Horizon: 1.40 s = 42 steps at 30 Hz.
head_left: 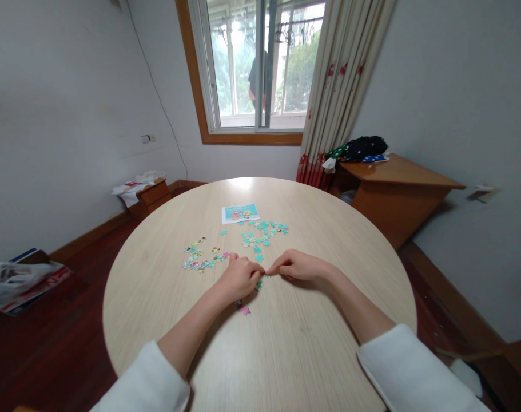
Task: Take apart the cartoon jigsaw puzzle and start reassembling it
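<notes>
My left hand (239,276) and my right hand (297,265) rest on a round pale wooden table (311,349), fingertips meeting in a pinch near the middle. Small teal puzzle pieces (260,282) lie just under the meeting fingertips; what each pinch holds is too small to make out. A pink piece (244,309) lies by my left wrist. Several teal pieces (262,233) are scattered beyond my hands, and a mixed-colour cluster (200,258) lies to the left. A printed picture card (240,213) lies further back.
A wooden desk (393,183) with dark clothes stands at the right by a curtain (337,86). A window (260,63) is behind the table. A small cabinet with papers (146,191) and a plastic bag on a box (15,280) sit at left.
</notes>
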Each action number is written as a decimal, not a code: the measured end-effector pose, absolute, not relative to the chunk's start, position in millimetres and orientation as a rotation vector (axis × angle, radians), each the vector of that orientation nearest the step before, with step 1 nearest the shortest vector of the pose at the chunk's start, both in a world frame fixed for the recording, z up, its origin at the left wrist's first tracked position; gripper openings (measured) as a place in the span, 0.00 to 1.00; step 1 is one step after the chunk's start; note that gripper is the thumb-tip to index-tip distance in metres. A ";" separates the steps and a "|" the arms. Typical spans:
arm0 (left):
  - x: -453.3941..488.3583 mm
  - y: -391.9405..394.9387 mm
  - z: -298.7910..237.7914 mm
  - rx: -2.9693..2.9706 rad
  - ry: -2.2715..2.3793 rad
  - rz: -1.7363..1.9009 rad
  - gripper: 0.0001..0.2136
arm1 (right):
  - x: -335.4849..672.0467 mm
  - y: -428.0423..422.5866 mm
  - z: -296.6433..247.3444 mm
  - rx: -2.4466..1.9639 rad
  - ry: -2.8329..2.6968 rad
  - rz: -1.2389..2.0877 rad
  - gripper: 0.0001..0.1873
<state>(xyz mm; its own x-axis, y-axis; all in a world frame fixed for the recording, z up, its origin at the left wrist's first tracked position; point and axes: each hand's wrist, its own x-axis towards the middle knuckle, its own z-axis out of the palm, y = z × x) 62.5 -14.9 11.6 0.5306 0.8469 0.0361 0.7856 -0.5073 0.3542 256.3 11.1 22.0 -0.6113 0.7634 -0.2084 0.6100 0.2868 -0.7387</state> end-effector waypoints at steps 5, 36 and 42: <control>62.4 -15.1 13.7 2.484 1.350 0.257 0.16 | 258.8 17.0 13.0 -1.258 -2.315 1.288 0.19; 63.7 -14.6 10.9 2.503 1.381 0.312 0.14 | 251.7 58.3 -16.0 -1.963 -2.173 -0.034 0.22; 64.3 -14.3 9.1 2.448 1.415 0.381 0.15 | 255.7 49.6 -1.4 -2.054 -2.136 0.127 0.21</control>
